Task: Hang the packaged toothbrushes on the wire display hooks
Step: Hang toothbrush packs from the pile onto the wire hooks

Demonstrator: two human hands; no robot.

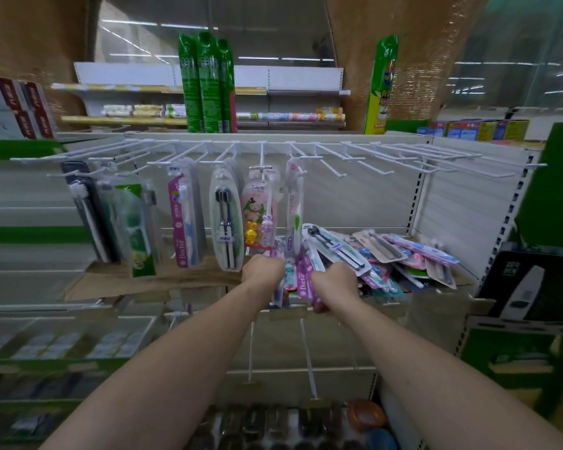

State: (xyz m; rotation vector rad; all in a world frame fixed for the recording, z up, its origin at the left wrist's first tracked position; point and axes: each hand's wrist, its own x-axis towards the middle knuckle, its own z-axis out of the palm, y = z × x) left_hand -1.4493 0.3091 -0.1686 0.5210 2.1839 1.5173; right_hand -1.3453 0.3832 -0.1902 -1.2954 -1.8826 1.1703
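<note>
Between both hands (pixel 263 270), pink-carded toothbrush packs (pixel 303 280)

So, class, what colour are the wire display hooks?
White wire display hooks; the head view shows them.

Six bunches of packaged toothbrushes (pixel 226 219) hang off the white wire hooks (pixel 364 157), maybe a dozen hooks bare on the right. Loose pile (pixel 400 254) on the shelf: too jumbled to count. Two hands, four green bags (pixel 205 82) up top.

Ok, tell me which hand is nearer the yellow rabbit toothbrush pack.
Left. The left hand sits just below the rabbit pack; the right hand is farther right, by the loose pile.
</note>
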